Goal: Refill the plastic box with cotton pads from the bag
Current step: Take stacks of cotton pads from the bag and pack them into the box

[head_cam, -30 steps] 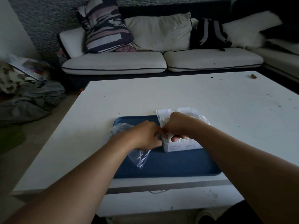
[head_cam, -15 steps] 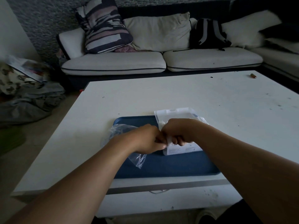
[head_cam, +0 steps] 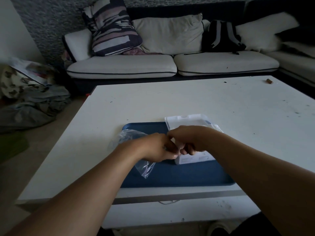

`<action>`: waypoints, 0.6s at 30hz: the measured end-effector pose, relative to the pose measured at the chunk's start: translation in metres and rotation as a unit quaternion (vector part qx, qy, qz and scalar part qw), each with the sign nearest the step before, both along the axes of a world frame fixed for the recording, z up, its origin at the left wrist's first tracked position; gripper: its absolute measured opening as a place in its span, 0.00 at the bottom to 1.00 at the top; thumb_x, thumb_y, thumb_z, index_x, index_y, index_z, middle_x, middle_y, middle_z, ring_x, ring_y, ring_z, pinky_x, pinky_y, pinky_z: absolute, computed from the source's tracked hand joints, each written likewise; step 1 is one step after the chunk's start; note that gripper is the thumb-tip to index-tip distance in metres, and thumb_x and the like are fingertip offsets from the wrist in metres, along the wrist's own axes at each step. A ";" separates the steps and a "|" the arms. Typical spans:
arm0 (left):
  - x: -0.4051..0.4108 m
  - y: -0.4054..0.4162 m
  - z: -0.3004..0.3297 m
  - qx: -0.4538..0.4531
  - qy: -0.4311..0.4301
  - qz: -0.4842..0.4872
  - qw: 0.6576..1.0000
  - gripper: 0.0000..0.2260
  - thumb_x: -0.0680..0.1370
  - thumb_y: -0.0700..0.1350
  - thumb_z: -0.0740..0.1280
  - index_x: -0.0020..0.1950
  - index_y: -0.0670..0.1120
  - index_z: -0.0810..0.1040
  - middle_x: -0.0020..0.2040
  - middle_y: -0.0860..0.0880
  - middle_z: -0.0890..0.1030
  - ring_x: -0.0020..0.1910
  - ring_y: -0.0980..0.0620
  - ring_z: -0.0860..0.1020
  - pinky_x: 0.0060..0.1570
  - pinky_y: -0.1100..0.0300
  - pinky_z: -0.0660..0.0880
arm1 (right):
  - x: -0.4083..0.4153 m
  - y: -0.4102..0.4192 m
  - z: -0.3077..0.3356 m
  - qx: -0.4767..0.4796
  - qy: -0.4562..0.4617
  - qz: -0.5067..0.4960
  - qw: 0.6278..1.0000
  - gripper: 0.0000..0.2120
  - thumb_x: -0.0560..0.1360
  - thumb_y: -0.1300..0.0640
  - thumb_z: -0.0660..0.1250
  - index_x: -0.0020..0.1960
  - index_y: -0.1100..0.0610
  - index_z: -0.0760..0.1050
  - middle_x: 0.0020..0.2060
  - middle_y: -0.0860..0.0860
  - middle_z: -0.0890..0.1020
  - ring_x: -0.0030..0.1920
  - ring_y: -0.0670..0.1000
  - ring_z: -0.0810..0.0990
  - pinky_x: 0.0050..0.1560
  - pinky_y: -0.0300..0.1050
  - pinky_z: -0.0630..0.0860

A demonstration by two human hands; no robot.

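The plastic box [head_cam: 192,156] sits on the right half of a blue tray [head_cam: 179,178], near the front edge of a white table [head_cam: 170,99]. It is a small, white, translucent container with a printed label on its near wall, and its lid [head_cam: 186,120] is flipped open toward the sofa, showing its moulded inner face. Both hands meet directly over the box opening, so its contents are hidden; how full it is cannot be told from here. The right hand [head_cam: 189,139] is curled into a loose fist above the box, fingers [head_cam: 188,150] folded under and apparently pinching something pale, though the pinch itself is too dark and crowded to make out. The left hand [head_cam: 155,147] is closed too, knuckles touching the right hand, and it seems to grip the neck of the clear bag [head_cam: 131,138]. The bag trails out under the left wrist across the tray's left side, crumpled and see-through, and the part in view looks flat, with no pads showing. As a judgement, the transfer is under way or near its end: the box is open, the bag is at its mouth, and closing the lid remains. Beyond the table stands a pale sofa [head_cam: 170,65] with cushions and a dark backpack [head_cam: 221,37].
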State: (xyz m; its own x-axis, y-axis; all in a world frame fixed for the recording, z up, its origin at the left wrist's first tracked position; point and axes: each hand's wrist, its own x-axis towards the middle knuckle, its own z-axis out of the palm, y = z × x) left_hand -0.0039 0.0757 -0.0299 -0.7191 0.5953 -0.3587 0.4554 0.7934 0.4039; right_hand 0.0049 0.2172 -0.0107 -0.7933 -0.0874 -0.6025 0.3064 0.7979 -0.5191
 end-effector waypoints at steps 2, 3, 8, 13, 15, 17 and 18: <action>0.000 0.000 0.001 0.004 -0.005 -0.004 1.000 0.11 0.81 0.54 0.66 0.61 0.59 0.83 0.52 0.58 0.79 0.46 0.60 0.76 0.50 0.64 0.70 | 0.000 0.004 0.009 0.043 0.030 0.024 0.998 0.07 0.73 0.63 0.61 0.42 0.64 0.77 0.29 0.59 0.74 0.22 0.51 0.62 0.26 0.36 0.60; 0.000 0.001 0.000 0.003 -0.004 -0.006 1.000 0.12 0.81 0.54 0.65 0.62 0.60 0.82 0.48 0.61 0.77 0.43 0.63 0.74 0.48 0.67 0.67 | 0.001 0.006 0.013 0.057 0.056 0.012 0.997 0.08 0.75 0.61 0.62 0.40 0.63 0.76 0.28 0.57 0.76 0.20 0.50 0.63 0.25 0.33 0.61; -0.001 0.002 -0.001 0.027 -0.008 0.009 1.000 0.10 0.80 0.53 0.68 0.60 0.59 0.84 0.37 0.66 0.74 0.38 0.65 0.74 0.47 0.65 0.69 | 0.001 0.009 0.007 0.058 0.061 -0.010 0.996 0.07 0.77 0.61 0.65 0.41 0.63 0.75 0.28 0.54 0.80 0.20 0.49 0.68 0.26 0.36 0.67; 0.000 0.000 0.002 0.015 -0.007 0.000 1.000 0.08 0.80 0.55 0.67 0.54 0.59 0.85 0.34 0.62 0.76 0.36 0.63 0.74 0.39 0.65 0.70 | -0.002 0.003 -0.001 0.055 0.015 0.025 0.998 0.02 0.71 0.64 0.68 0.40 0.61 0.77 0.32 0.58 0.77 0.23 0.51 0.65 0.28 0.38 0.63; 0.001 -0.001 0.003 0.015 -0.016 0.006 1.000 0.09 0.80 0.56 0.67 0.53 0.56 0.86 0.34 0.61 0.77 0.36 0.62 0.75 0.40 0.65 0.71 | -0.002 0.004 -0.001 0.019 -0.026 0.017 0.999 0.08 0.70 0.66 0.62 0.36 0.60 0.77 0.32 0.59 0.74 0.25 0.50 0.62 0.30 0.39 0.58; 0.001 -0.003 0.003 0.024 -0.032 0.015 0.999 0.08 0.79 0.56 0.68 0.49 0.55 0.85 0.34 0.59 0.78 0.36 0.60 0.76 0.44 0.61 0.74 | -0.003 0.007 -0.002 -0.047 -0.061 -0.027 0.997 0.17 0.71 0.69 0.55 0.28 0.60 0.76 0.28 0.57 0.72 0.26 0.50 0.60 0.29 0.39 0.54; 0.002 -0.003 0.003 0.027 -0.038 0.017 0.999 0.09 0.79 0.56 0.68 0.47 0.54 0.84 0.35 0.57 0.79 0.37 0.57 0.77 0.47 0.58 0.75 | -0.003 0.009 -0.004 -0.065 -0.069 -0.041 0.995 0.18 0.72 0.69 0.54 0.28 0.61 0.76 0.26 0.55 0.72 0.26 0.50 0.60 0.28 0.38 0.53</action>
